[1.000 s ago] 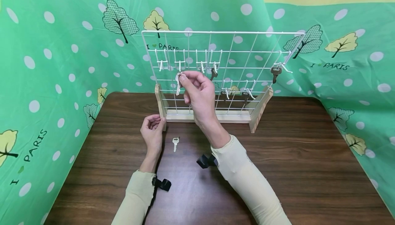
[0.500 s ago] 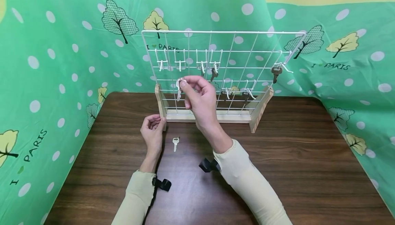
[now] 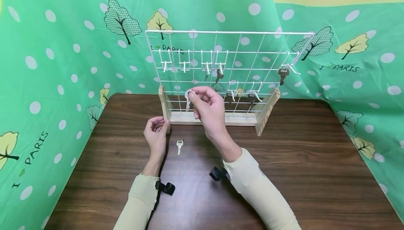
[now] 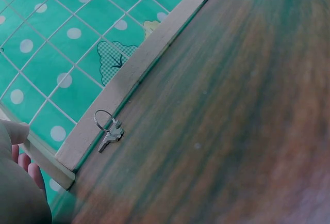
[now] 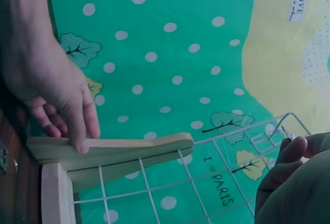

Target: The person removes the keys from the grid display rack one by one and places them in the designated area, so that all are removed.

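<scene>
Key point(image 3: 188, 103) in the right hand point(image 3: 209, 110) has come lower within the last second: from just under the second hook point(image 3: 184, 66) of the upper row, it went toward six o'clock. Now it is before the lower wires of the white wire grid rack point(image 3: 230, 32). I judge that it is not hung; the hook at its twelve o'clock carries nothing. Right thumb and fingers pinch this key. The left hand point(image 3: 156, 136) stayed in its place, pinching the left wooden upright point(image 3: 164, 100). A loose key point(image 3: 179, 147) with ring lies on the surface point(image 3: 315, 160), at seven o'clock from the right hand.

For moving, I see wide room toward four o'clock. The surface's far edge runs close behind the rack, and the hooks stick out toward me, so they could catch the fingers.
</scene>
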`<act>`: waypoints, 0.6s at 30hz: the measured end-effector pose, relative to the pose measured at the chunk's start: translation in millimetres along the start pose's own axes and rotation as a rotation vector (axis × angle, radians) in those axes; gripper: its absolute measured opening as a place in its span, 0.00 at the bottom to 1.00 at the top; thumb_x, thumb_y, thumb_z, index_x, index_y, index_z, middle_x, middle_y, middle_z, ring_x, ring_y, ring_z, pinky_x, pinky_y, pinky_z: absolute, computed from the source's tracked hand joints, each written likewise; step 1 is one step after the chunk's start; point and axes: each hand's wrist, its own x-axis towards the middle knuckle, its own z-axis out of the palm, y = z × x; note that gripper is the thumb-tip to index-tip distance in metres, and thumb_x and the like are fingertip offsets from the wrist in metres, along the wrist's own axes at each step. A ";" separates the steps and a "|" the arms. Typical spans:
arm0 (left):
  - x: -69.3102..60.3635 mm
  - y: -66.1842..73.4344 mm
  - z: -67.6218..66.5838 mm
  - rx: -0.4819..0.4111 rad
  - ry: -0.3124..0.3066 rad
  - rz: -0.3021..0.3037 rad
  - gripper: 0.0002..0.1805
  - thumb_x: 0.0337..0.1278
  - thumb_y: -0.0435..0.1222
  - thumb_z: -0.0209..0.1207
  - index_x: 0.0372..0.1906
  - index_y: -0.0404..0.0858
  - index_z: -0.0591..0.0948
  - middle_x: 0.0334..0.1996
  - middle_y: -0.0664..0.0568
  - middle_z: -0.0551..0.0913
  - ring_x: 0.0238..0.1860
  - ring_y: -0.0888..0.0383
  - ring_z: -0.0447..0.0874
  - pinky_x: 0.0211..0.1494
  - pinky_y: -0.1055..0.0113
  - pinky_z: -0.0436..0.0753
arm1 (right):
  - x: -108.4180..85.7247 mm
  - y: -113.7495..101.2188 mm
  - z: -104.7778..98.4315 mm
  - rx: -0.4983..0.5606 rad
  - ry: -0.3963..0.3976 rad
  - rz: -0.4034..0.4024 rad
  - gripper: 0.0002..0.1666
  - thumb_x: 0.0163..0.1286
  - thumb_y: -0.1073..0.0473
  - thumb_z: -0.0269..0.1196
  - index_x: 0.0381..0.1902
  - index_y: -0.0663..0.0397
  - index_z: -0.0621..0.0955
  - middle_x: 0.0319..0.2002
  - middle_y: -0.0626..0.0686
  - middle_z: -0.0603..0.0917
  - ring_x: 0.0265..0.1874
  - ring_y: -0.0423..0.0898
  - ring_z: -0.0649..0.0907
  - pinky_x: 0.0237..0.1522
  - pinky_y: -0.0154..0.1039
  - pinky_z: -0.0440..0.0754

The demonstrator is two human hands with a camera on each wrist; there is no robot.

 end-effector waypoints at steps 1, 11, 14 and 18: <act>-0.2 -0.2 -0.2 -0.002 0.001 0.000 0.12 0.58 0.17 0.72 0.45 0.21 0.83 0.35 0.56 0.86 0.37 0.64 0.84 0.42 0.76 0.84 | -1.4 1.1 -1.7 -0.003 0.001 0.002 0.07 0.75 0.74 0.65 0.42 0.62 0.87 0.31 0.44 0.88 0.13 0.37 0.71 0.17 0.28 0.70; -2.4 -1.6 0.0 -0.025 0.003 0.002 0.11 0.58 0.16 0.72 0.44 0.22 0.84 0.35 0.56 0.86 0.37 0.64 0.84 0.43 0.76 0.84 | -14.8 12.6 -16.5 -0.025 0.002 0.047 0.07 0.75 0.74 0.66 0.41 0.59 0.88 0.31 0.44 0.89 0.12 0.37 0.72 0.16 0.28 0.71; -2.7 -3.5 -0.6 -0.028 0.005 0.008 0.11 0.57 0.16 0.72 0.43 0.24 0.84 0.34 0.56 0.86 0.37 0.64 0.84 0.42 0.76 0.84 | -18.4 16.9 -22.0 -0.042 -0.005 0.064 0.03 0.75 0.73 0.67 0.44 0.66 0.87 0.30 0.44 0.89 0.12 0.37 0.73 0.14 0.28 0.67; -2.9 -5.7 -1.1 -0.033 0.004 0.020 0.12 0.57 0.17 0.72 0.44 0.22 0.84 0.35 0.56 0.86 0.37 0.64 0.85 0.43 0.76 0.84 | -22.3 23.8 -30.7 -0.069 -0.001 0.079 0.07 0.75 0.71 0.67 0.47 0.73 0.85 0.30 0.45 0.89 0.12 0.37 0.74 0.13 0.28 0.62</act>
